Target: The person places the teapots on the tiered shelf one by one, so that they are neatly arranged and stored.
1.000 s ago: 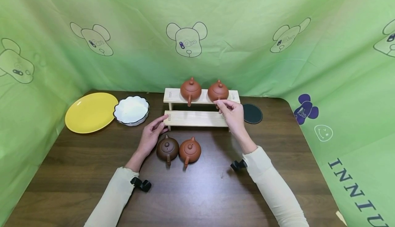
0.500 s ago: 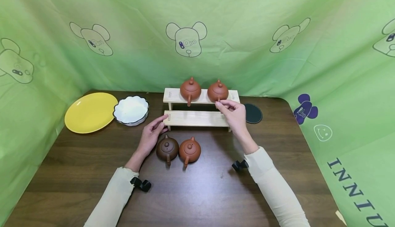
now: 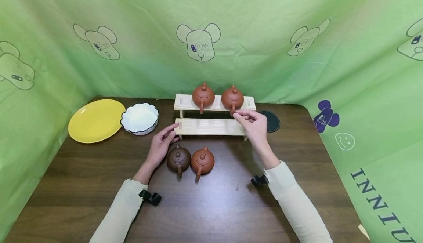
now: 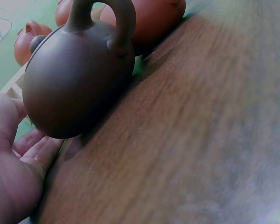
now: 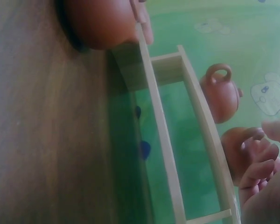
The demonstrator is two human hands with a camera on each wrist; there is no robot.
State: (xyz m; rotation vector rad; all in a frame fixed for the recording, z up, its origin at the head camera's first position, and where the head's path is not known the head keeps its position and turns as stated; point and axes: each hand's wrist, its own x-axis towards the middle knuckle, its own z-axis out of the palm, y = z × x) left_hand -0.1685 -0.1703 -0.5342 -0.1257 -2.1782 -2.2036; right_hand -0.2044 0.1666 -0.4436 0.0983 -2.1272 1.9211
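Observation:
Two red-brown clay teapots, a left one and a right one, stand on the upper step of a wooden two-step rack. My right hand is just in front of the right teapot's handle, thumb and index fingertips close together beside it. In the right wrist view that handle shows by the loosely bent fingers. My left hand touches the left end of the lower step with extended fingers. Near it on the table are a dark brown teapot and an orange-brown teapot.
A yellow oval plate and a white scalloped dish lie at the back left of the wooden table. A dark round mat is right of the rack, partly behind my right hand. Green printed cloth encloses the back and sides.
My right hand has drawn slightly down and right from the right teapot's handle, which now shows more. The left hand and the teapots stay where they were.

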